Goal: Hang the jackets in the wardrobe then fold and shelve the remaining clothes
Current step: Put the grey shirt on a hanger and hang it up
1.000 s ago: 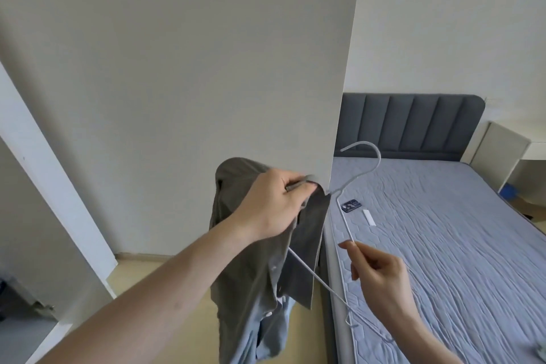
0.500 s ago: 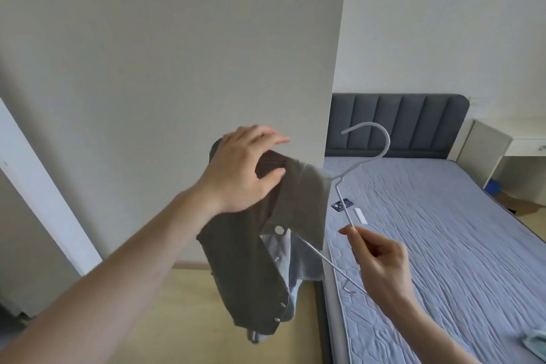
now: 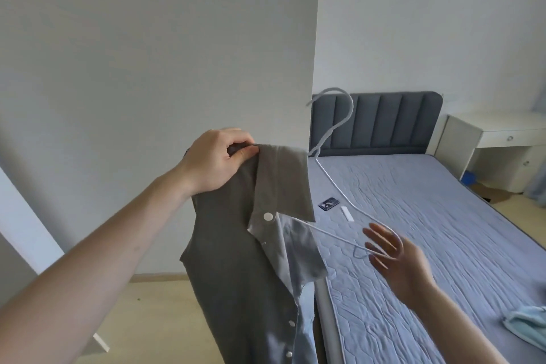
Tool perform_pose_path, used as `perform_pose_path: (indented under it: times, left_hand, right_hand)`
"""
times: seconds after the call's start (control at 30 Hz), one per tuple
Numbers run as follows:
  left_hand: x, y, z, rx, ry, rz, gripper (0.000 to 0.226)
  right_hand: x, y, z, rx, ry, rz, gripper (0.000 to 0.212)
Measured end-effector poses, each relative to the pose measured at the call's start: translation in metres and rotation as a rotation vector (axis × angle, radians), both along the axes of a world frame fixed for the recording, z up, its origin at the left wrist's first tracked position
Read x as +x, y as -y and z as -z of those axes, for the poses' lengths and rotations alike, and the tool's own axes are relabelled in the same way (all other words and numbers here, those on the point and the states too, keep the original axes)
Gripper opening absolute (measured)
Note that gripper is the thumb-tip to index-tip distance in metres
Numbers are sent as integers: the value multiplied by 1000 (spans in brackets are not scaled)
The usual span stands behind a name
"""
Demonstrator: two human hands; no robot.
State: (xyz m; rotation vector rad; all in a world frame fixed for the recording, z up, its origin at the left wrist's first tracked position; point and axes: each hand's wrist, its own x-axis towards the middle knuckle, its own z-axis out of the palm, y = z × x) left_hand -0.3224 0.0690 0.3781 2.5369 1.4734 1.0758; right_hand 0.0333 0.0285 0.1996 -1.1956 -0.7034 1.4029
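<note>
- A person's left hand pinches the collar of a grey snap-button jacket, holding it up in front of a pale wall, beside the bed.
- A thin white wire hanger sits partly inside the jacket, its hook rising above the collar and one arm jutting out to the right.
- The right hand is spread, fingers straight, at the hanger's exposed end; whether it touches cannot be told.
- Behind: a bed with a blue-grey quilted mattress and a padded dark headboard, a small dark card on it, a light-blue garment at its near edge, and a white desk.
</note>
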Motion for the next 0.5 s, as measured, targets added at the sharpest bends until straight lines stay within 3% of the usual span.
perform_pose_path:
  times: [0.1, 0.2, 0.3, 0.37, 0.4, 0.5]
  left_hand:
    - [0, 2, -7, 13, 61, 27, 17]
    - [3, 5, -12, 5, 89, 49, 16]
    - [7, 7, -15, -2, 98, 60, 16]
    - [3, 8, -17, 9, 106, 57, 15]
    - [-2, 8, -18, 16, 107, 52, 15]
    - [-25, 10, -16, 23, 82, 5, 14]
  right_hand:
    - [-10, 5, 34, -141, 202, -157, 23]
    - [-43, 11, 41, -57, 314, -371, 39]
    - [-78, 10, 38, 45, 406, -491, 26]
    - [-88, 3, 41, 103, 512, -470, 9]
    - [-87, -3, 41, 124, 544, -431, 10]
    - [-63, -26, 27, 117, 447, -212, 10]
